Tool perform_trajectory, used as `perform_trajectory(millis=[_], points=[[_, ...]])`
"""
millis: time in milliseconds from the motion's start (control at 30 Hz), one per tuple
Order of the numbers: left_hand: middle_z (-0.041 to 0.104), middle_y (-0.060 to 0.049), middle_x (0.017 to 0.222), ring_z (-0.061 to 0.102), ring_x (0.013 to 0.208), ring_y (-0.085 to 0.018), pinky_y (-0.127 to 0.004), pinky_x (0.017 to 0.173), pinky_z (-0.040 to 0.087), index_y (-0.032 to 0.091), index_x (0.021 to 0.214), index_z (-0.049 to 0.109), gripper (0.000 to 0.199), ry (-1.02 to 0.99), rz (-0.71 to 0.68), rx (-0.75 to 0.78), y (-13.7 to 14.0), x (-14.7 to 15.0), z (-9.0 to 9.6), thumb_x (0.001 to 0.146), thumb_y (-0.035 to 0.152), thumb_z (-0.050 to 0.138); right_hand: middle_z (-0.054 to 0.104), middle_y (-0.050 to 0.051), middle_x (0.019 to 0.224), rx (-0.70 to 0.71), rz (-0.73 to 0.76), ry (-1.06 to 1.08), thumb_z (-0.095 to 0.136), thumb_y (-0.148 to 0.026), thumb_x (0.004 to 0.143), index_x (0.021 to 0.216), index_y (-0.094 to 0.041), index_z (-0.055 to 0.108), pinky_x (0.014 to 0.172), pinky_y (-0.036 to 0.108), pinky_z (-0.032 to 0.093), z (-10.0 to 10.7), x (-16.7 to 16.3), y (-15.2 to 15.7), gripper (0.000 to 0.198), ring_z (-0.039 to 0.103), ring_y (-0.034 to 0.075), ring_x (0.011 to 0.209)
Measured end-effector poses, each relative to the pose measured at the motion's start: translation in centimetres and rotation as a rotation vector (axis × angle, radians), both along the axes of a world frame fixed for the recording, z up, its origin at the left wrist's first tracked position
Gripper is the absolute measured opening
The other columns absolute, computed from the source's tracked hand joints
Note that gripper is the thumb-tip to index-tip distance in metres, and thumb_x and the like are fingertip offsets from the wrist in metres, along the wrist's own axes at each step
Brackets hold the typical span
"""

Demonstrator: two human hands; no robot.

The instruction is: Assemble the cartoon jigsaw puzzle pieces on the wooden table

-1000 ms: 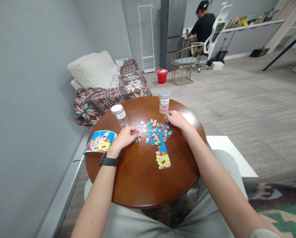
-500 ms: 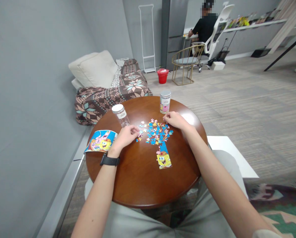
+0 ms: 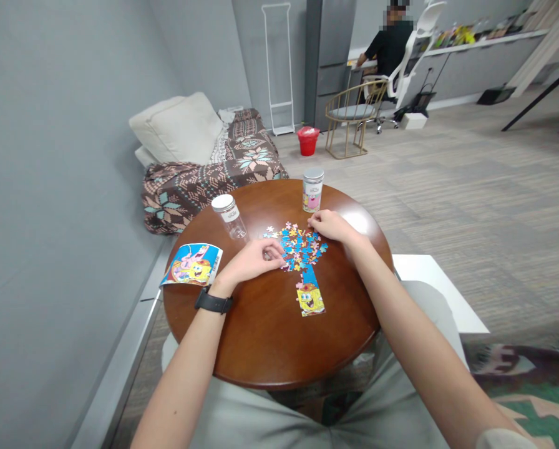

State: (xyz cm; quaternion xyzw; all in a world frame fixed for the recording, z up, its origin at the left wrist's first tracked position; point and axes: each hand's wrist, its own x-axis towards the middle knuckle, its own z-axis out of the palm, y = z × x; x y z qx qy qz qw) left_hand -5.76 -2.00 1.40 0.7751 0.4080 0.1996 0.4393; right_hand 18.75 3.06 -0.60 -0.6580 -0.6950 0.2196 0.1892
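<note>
A loose heap of small jigsaw puzzle pieces point(image 3: 302, 245) lies on the round brown table point(image 3: 270, 346). My left hand point(image 3: 259, 257) is at the heap's left edge, fingers curled with their tips low among the pieces. Whatever those tips pinch is hidden. At the heap's upper right, my right hand point(image 3: 330, 226) has its fingers closed together near the tabletop; I cannot see what is between them. Just below the heap lies a joined puzzle section point(image 3: 311, 299) with a yellow cartoon face and blue above it. A printed picture sheet point(image 3: 191, 265) rests on the left, slightly curled.
A clear jar with a white lid point(image 3: 230, 218) stands beyond my left hand. Behind my right hand is a jar with a silver lid point(image 3: 312, 192). Further off are a covered couch point(image 3: 214, 178), a red bin point(image 3: 307, 142) and a seated person point(image 3: 392, 47).
My left hand has moved right along the table, from the loose pieces at the left to the heap's lower left edge. My right hand stays almost in place.
</note>
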Motion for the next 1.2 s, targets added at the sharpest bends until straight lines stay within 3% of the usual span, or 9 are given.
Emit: perform_trajectory(millis=[500,767,1200], points=[[0.070,-0.002,0.074,0.066,0.072,-0.014,-0.025,0.069,0.051,0.015,0.083,0.063,0.013,0.026,-0.055,0.011,-0.8,1.6,-0.7,0.071,0.022,0.066,0.074,0.008,0.087,0.009,0.005,-0.025,0.048,-0.029,0.089,0.084,-0.017,0.071,0.068,0.022,0.044,0.0,0.0,0.1,0.026,0.066,0.017,0.078],[0.068,-0.001,0.075,0.064,0.073,-0.013,-0.024,0.070,0.050,0.016,0.083,0.063,0.014,0.055,-0.118,0.044,-1.1,2.0,-0.5,0.074,0.026,0.065,0.073,0.007,0.086,-0.002,0.003,-0.027,0.048,-0.029,0.089,0.084,-0.017,0.070,0.066,0.022,0.042,0.5,-0.2,-0.2,0.026,0.066,0.017,0.077],[0.066,0.000,0.073,0.062,0.071,-0.013,-0.024,0.069,0.049,0.015,0.085,0.063,0.013,0.044,-0.109,0.061,-0.9,1.8,-0.7,0.073,0.021,0.062,0.073,0.007,0.086,0.010,0.012,-0.053,0.047,-0.029,0.089,0.085,-0.017,0.071,0.071,0.022,0.043,0.3,-0.1,-0.1,0.027,0.065,0.017,0.081]])
